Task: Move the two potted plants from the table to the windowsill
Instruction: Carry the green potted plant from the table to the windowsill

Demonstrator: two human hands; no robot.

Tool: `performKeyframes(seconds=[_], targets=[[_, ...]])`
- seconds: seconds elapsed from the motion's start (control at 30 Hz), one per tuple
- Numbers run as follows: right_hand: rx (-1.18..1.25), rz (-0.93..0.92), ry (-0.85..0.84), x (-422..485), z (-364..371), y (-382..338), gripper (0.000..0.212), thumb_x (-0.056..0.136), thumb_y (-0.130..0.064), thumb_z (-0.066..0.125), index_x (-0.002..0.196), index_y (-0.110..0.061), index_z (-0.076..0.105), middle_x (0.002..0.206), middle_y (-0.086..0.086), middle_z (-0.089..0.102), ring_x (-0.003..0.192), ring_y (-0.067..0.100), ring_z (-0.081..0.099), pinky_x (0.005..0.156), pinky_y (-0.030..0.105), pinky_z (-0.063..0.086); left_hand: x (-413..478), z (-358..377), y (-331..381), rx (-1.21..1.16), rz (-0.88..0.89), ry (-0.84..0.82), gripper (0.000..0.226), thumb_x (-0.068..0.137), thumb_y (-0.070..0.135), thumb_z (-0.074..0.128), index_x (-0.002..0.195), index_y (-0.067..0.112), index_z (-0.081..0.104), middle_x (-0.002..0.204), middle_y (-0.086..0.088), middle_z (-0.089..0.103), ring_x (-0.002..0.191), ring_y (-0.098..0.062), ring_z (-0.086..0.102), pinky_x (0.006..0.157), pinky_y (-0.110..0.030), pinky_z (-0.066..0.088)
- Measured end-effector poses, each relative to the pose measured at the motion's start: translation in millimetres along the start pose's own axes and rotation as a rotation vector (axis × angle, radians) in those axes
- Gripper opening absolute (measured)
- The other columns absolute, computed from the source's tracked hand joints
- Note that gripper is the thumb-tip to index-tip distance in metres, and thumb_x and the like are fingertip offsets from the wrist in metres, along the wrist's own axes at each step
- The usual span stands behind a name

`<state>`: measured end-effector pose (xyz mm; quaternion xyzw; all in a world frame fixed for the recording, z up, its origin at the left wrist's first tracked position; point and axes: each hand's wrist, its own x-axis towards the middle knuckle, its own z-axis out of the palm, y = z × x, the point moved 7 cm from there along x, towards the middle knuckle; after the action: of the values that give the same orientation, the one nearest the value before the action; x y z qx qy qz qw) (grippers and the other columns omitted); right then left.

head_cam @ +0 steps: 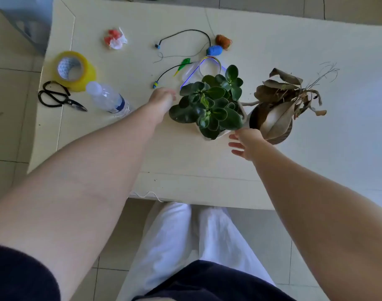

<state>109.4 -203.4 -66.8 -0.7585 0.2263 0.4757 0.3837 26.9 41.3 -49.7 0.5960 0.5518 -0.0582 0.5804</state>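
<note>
A green potted plant (211, 103) with round glossy leaves stands in a pale pot on the cream table (185, 161). Right beside it is a dried brown plant (281, 101) in a dark round pot. My left hand (161, 99) hovers just left of the green leaves, fingers loosely curled, holding nothing. My right hand (245, 144) is at the near side between the two pots, fingers spread, close to the pale pot's front corner and the dark pot's rim. Whether it touches either pot is unclear. No windowsill is in view.
On the left of the table lie black scissors (59, 97), a yellow tape roll (73, 69) and a plastic bottle (108, 98). Behind the plants are cables (185, 35), a blue ball (215, 50), an orange ball (223, 41) and a crumpled wrapper (115, 39). Tiled floor surrounds the table.
</note>
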Motion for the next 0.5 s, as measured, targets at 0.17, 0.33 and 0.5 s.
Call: performKeyframes(seconds=[0.17,0.33,0.5], targets=[[0.027,-0.014,-0.014,17.1,9.0,7.8,0.032,0.098,-0.011,0.037,0.130,-0.009,0.043,0.129,0.010,0.052,0.100,0.022,0.057,0.082,0.037,0.049,0.0,8.7,-6.8,-0.140,-0.007,-0.037,0.010,0.086,0.013,0.048,0.087,0.014,0.057,0.072,0.004,0.059,0.069,-0.013,0.056,0.053,-0.021,0.037],[0.046,-0.076,-0.012,34.5,11.4,11.5,0.035,0.100,-0.019,0.032,0.134,-0.020,0.036,0.136,0.007,0.048,0.111,0.023,0.056,0.087,0.040,0.048,4.6,23.3,-35.6,-0.333,-0.073,-0.075,0.025,0.088,0.009,0.042,0.068,0.014,0.056,0.068,-0.004,0.061,0.061,-0.017,0.058,0.063,-0.029,0.049],[-0.050,-0.146,-0.043,59.7,18.0,21.4,0.053,0.093,0.004,0.040,0.137,-0.024,0.031,0.139,0.007,0.040,0.117,0.026,0.048,0.083,0.036,0.048,16.4,43.3,-57.0,-0.461,-0.107,-0.122,0.022,0.090,0.010,0.045,0.077,0.014,0.062,0.079,-0.007,0.066,0.076,-0.021,0.063,0.077,-0.037,0.054]])
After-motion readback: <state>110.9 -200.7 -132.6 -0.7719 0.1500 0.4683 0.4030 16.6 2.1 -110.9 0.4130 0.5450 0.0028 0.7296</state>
